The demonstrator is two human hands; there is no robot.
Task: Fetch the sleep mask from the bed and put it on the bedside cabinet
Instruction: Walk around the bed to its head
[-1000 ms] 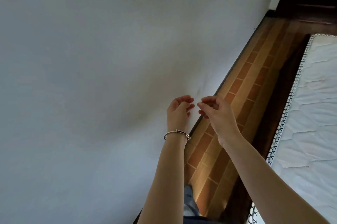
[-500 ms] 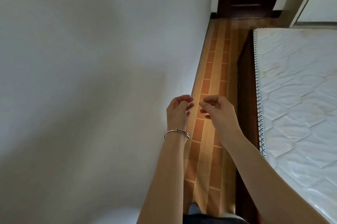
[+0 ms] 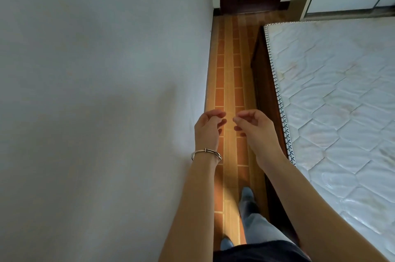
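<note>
White quilted mattress [image 3: 342, 112], right of frame, bare where visible; sleep mask not in view. Orange-brown tiled floor strip [image 3: 228, 69], centre, between grey wall [image 3: 96, 91] and bed. Left hand [image 3: 208, 128] with bracelet [image 3: 206, 154], right hand [image 3: 256, 131]: centre frame, fingers loosely curled, empty, fingertips near, apart.

bed [image 3: 333, 99], bare white quilted mattress, dark wooden frame

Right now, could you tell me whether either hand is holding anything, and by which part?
Nothing is held: the left hand and right hand hover over the floor with fingers loosely curled, empty.
</note>
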